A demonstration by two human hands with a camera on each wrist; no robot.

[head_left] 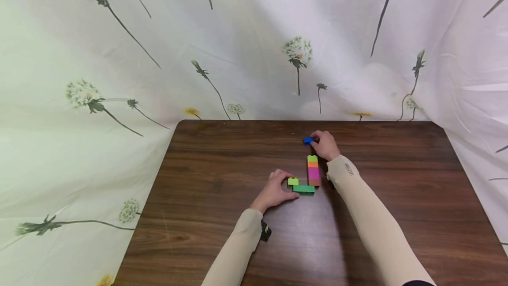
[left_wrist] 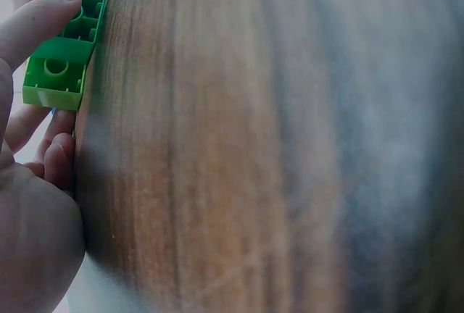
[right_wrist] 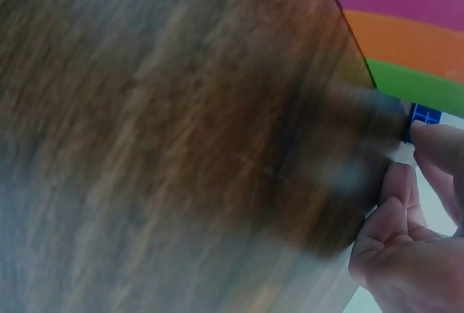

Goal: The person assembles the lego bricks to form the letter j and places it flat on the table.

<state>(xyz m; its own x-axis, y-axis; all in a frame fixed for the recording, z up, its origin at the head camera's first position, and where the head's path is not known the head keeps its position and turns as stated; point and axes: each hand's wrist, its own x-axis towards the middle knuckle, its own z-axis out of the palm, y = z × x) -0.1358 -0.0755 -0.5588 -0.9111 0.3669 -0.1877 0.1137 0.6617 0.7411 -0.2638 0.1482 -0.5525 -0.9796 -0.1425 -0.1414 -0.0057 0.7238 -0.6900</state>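
In the head view, my left hand (head_left: 274,190) holds a lime brick (head_left: 293,181) joined to a longer green brick (head_left: 304,189), thumb on the green one and a finger at the lime one. The left wrist view shows the hollow undersides of the green brick (left_wrist: 76,19) and the lime brick (left_wrist: 54,77), with the thumb across the green. Farther back, my right hand (head_left: 326,146) pinches a small blue brick (head_left: 307,140) between thumb and finger. Between the hands lies a row of joined lime, orange, magenta and brown bricks (head_left: 313,172).
The dark wooden table (head_left: 214,162) ends at a back edge just beyond the blue brick. Behind it hangs a pale curtain (head_left: 254,56) printed with dandelions. The brown end of the brick row lies close to the green brick, below the right forearm's side.
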